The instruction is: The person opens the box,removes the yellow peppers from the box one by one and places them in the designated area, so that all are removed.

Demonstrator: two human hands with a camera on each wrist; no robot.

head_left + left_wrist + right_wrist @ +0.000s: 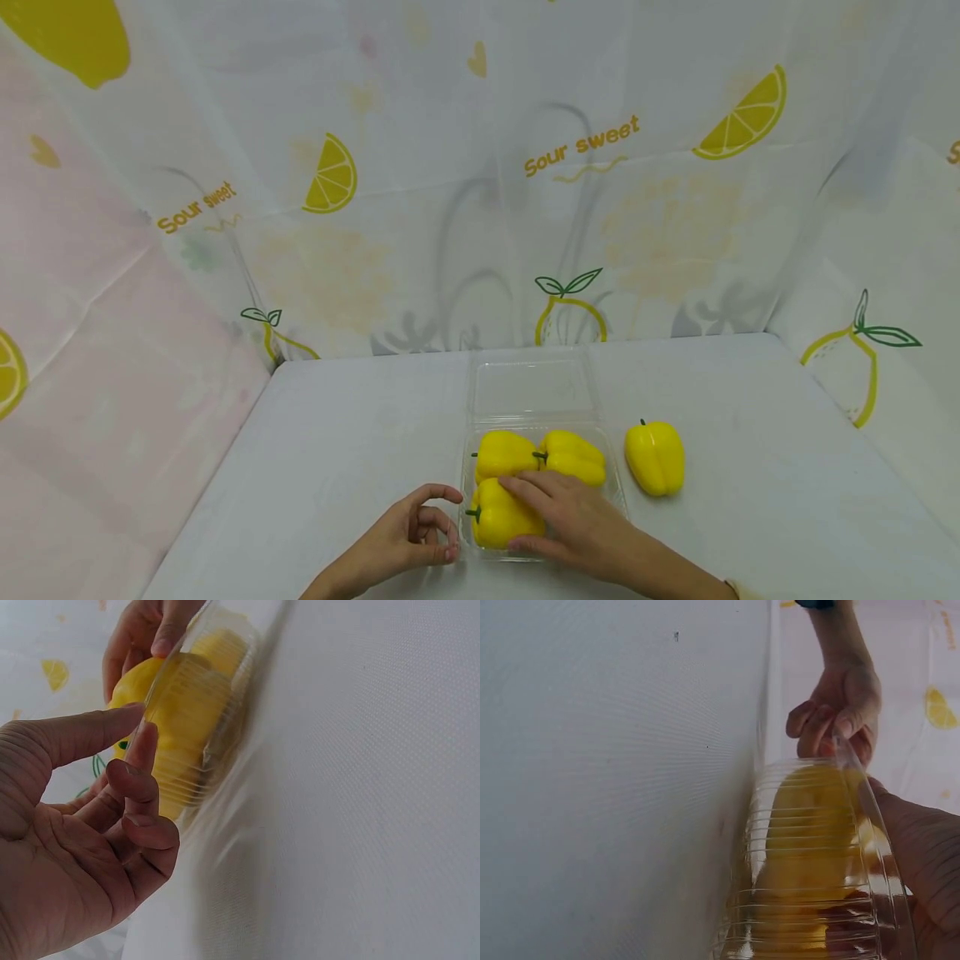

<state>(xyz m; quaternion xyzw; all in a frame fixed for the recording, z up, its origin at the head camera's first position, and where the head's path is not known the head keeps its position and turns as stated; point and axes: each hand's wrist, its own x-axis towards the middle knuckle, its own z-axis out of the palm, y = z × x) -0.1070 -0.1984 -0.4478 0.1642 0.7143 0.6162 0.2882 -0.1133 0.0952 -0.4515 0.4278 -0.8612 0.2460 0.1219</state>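
A clear plastic clamshell container [618, 492] lies with its lid raised at the back, several yellow bell peppers inside. My right hand [581, 521] grips the front yellow bell pepper [501, 518], its fingers over the top and its thumb at the near side. Behind it in the container sit another bell pepper [504, 454] and a third one [576, 457]. At the container's left edge, my left hand [408, 533] pinches the rim [154, 694] between thumb and fingers. The right wrist view shows the container's ribbed wall [810, 847] from the side, partly covering the right fingers.
Outside the container, to its right, another yellow bell pepper [655, 458] rests on the white table [337, 433]. The transparent lid [534, 387] extends toward the back. A lemon-printed cloth [450, 208] hangs behind and at both sides.
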